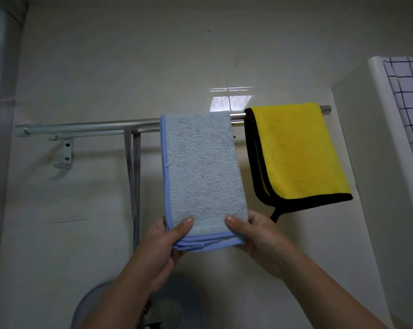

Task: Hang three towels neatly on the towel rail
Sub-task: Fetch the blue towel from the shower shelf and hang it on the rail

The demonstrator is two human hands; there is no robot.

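Observation:
A metal towel rail (86,125) runs across the tiled wall. Over its middle hangs a light blue towel (200,167) with a darker blue border. My left hand (163,243) pinches its lower left corner, thumb on the front. My right hand (255,233) pinches the lower right corner the same way. To the right, near the rail's end, a yellow towel (298,153) with black edging hangs folded over the rail. No third towel is in view.
A grey strap (134,176) dangles from the rail left of the blue towel. The rail's bracket (64,155) is fixed to the wall at the left. A white wall edge with a checked cloth (412,115) stands at right. A grey round object (174,305) sits below.

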